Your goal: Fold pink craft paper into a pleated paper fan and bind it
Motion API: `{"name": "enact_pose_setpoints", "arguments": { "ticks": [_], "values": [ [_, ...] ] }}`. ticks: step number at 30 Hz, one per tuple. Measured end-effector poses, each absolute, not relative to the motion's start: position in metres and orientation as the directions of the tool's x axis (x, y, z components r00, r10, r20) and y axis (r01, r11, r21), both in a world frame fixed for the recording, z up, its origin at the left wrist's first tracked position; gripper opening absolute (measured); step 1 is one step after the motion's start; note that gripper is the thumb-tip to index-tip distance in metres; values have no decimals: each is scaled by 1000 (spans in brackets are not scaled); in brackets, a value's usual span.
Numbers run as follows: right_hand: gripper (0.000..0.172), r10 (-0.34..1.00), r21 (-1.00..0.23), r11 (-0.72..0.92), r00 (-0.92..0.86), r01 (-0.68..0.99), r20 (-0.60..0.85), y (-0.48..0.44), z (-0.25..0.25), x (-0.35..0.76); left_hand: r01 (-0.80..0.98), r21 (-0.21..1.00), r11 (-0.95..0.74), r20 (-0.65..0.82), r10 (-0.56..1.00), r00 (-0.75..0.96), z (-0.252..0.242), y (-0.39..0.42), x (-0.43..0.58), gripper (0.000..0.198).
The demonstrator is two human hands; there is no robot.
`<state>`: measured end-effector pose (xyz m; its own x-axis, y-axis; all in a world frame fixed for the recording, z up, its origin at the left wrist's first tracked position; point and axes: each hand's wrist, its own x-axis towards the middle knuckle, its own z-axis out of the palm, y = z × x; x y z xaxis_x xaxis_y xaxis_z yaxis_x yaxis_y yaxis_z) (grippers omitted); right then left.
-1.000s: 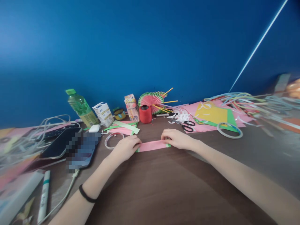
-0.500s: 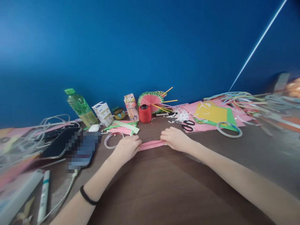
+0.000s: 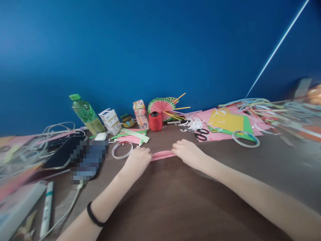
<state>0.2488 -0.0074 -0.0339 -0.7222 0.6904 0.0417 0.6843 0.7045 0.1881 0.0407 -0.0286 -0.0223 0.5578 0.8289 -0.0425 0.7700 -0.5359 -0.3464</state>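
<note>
A folded pink paper strip stretches between my two hands, just above or on the brown tabletop. My left hand is closed on its left end, and my right hand grips the right end. The fingertips are partly hidden behind the knuckles. Close to the left hand lies a roll of clear tape, with green and pink paper strips behind it. Black-handled scissors rest beyond the right hand.
Along the blue wall stand a green bottle, a white carton, a red thread spool and a pleated paper fan. Phones, cables and a marker lie left. Coloured paper sheets and another tape roll lie right.
Both hands have shifted very slightly, the right one a little lower. The pink strip remains held between them.
</note>
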Motion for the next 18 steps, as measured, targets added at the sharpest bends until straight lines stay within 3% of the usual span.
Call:
{"name": "enact_pose_setpoints", "arguments": {
  "ticks": [5, 11, 14, 18],
  "values": [
    [16, 738, 215, 656, -674, 723, 15, -19, -33, 241, 803, -330, -497, -147, 867, 476, -16, -40, 52, 28],
    [21, 799, 285, 571, -601, 770, 25, -34, -47, 220, 879, -365, -308, 20, 941, 338, -37, -54, 71, 37],
    [27, 807, 325, 518, -578, 791, 122, -40, -56, 213, 879, -406, -251, 71, 950, 304, -46, -59, 78, 41],
    [40, 793, 370, 460, -561, 807, 239, -45, -68, 211, 826, -495, -269, 33, 944, 328, -46, -63, 80, 54]
  ]
}}
